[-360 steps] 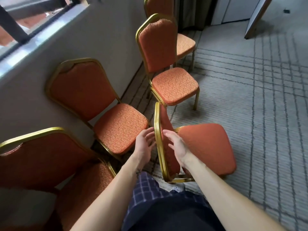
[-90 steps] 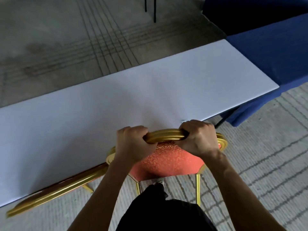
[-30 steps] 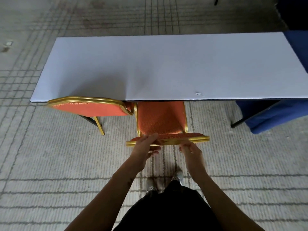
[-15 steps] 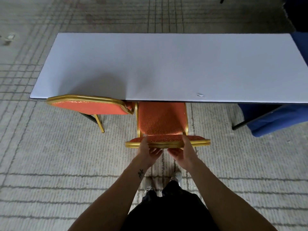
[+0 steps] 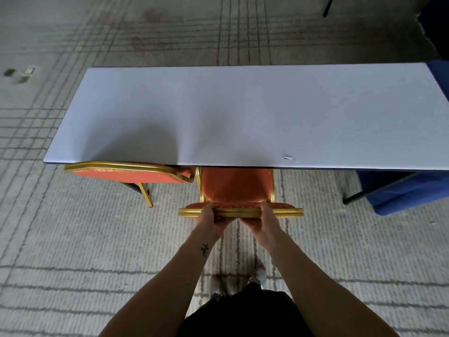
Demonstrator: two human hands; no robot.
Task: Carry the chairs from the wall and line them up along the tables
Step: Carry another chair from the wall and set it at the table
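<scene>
Hands sit wider on rail than half-second ago: left hand [image 5: 213, 216], right hand [image 5: 266, 218] both curl round gold backrest of chair [image 5: 237, 188], seat half under table [image 5: 243, 113], just beside neighbouring chair [image 5: 126, 175], to square row

Looks like a hotel function room: gold-framed orange banquet chairs [image 5: 126, 175] along a long white table [image 5: 243, 113], lined grey carpet [image 5: 73, 239], and a blue-draped table [image 5: 401, 190] by its right end.
</scene>
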